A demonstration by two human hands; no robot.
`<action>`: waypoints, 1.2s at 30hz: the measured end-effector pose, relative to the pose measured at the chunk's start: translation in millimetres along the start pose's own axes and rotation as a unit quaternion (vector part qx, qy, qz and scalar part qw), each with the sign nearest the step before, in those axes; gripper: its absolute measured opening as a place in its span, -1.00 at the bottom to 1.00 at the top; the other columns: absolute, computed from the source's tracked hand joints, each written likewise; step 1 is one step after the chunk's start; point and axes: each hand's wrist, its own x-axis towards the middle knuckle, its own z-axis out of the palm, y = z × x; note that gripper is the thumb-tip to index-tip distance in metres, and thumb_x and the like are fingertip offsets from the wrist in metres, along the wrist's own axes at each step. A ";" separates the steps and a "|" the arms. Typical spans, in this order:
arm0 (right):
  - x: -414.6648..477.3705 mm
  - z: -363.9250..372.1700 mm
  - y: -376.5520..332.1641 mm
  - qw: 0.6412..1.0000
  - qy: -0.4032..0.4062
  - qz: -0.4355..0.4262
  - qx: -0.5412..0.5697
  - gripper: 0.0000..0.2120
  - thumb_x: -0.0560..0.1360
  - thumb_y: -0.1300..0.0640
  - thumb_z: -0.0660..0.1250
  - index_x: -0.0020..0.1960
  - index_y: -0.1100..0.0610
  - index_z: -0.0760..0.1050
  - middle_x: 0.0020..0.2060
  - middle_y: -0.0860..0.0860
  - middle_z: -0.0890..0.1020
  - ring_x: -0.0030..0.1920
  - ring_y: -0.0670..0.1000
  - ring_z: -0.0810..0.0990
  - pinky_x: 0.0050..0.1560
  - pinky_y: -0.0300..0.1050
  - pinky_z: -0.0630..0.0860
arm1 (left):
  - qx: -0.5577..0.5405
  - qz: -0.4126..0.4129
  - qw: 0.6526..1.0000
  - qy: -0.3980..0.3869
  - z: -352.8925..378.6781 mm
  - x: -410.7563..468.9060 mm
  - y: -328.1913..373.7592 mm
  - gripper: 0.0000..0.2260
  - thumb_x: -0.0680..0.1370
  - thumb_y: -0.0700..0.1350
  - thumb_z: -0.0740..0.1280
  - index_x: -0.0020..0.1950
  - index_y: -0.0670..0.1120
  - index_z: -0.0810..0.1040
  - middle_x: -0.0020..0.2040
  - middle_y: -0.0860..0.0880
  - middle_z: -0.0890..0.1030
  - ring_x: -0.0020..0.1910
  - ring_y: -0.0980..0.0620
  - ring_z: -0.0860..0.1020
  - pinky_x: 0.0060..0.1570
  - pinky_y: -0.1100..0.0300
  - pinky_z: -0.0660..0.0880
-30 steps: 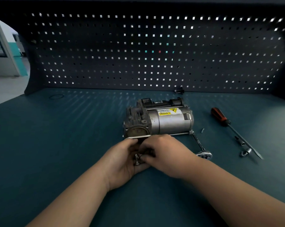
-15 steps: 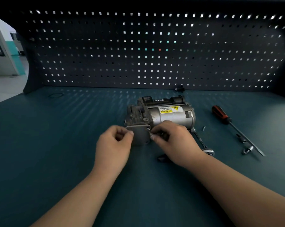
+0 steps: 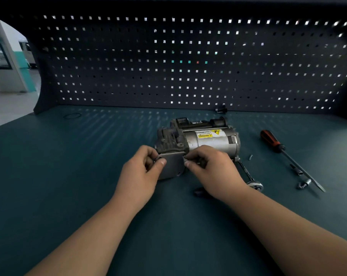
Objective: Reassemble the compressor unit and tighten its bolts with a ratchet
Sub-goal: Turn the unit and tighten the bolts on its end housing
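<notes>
The compressor unit (image 3: 206,139), a silver cylinder with a yellow warning label and a dark cast head, lies on the teal bench. A flat grey cover plate (image 3: 171,165) sits against its near end. My left hand (image 3: 142,174) pinches the plate's left edge. My right hand (image 3: 212,166) pinches its right edge, with curled fingers that seem to hold a small bolt. The ratchet (image 3: 250,179) lies just right of my right wrist, partly hidden by it.
A red-handled screwdriver (image 3: 278,148) lies at the right, with small sockets (image 3: 304,183) and a loose screw (image 3: 250,156) nearby. A small dark part (image 3: 199,191) rests under my right wrist. The pegboard (image 3: 188,62) closes the back, with a black fitting (image 3: 221,109) at its foot.
Both hands lifted from the bench up to the compressor's near end, bringing the cover plate against it. A small dark part now lies uncovered on the bench.
</notes>
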 end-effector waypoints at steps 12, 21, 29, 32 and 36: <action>2.3 2.6 -1.7 0.998 0.066 -0.006 -0.023 -0.93 0.47 0.10 0.40 -0.05 0.02 0.61 -0.17 -0.16 0.59 -0.12 -0.19 0.47 -0.14 -0.35 0.39 | -0.007 0.021 1.000 0.000 2.4 2.5 0.8 -0.87 0.57 -0.10 0.28 -0.14 0.08 0.38 -0.35 0.23 0.48 -0.38 0.27 0.43 -0.37 0.45 0.34; 4.9 6.9 -5.4 0.998 0.059 0.031 -0.016 -0.99 0.47 0.06 0.40 -0.12 -0.03 0.58 -0.31 -0.25 0.51 -0.28 -0.26 0.46 -0.24 -0.34 0.37 | 0.018 -0.007 0.999 0.040 5.3 5.1 -1.5 -0.80 0.55 -0.07 0.32 0.04 0.10 0.31 -0.36 0.07 0.41 -0.41 0.27 0.43 -0.41 0.46 0.34; 4.6 6.0 -5.5 0.998 0.048 -0.008 -0.050 -0.97 0.48 0.08 0.39 -0.09 -0.01 0.61 -0.21 -0.20 0.54 -0.21 -0.17 0.46 -0.17 -0.27 0.38 | 0.023 -0.040 0.999 0.008 3.7 6.8 -3.8 -0.92 0.57 0.04 0.26 0.03 0.14 0.39 -0.29 0.01 0.56 -0.33 0.22 0.50 -0.43 0.44 0.35; 4.4 4.5 -4.0 0.997 0.064 -0.015 -0.044 -0.97 0.48 0.09 0.39 -0.10 0.00 0.60 -0.21 -0.18 0.56 -0.18 -0.17 0.46 -0.19 -0.30 0.36 | -0.004 -0.044 0.999 -0.005 0.9 6.1 -3.2 -0.89 0.51 0.02 0.35 -0.08 0.18 0.42 -0.37 0.06 0.50 -0.44 0.22 0.45 -0.45 0.41 0.35; 2.2 -4.8 0.9 0.997 0.079 -0.014 -0.011 -0.97 0.47 0.15 0.42 -0.11 0.03 0.60 -0.28 -0.22 0.54 -0.18 -0.26 0.48 -0.22 -0.47 0.35 | -0.005 -0.036 0.999 -0.002 2.9 5.1 -5.2 -0.81 0.47 -0.05 0.43 -0.08 0.16 0.44 -0.43 0.10 0.43 -0.47 0.23 0.39 -0.44 0.41 0.33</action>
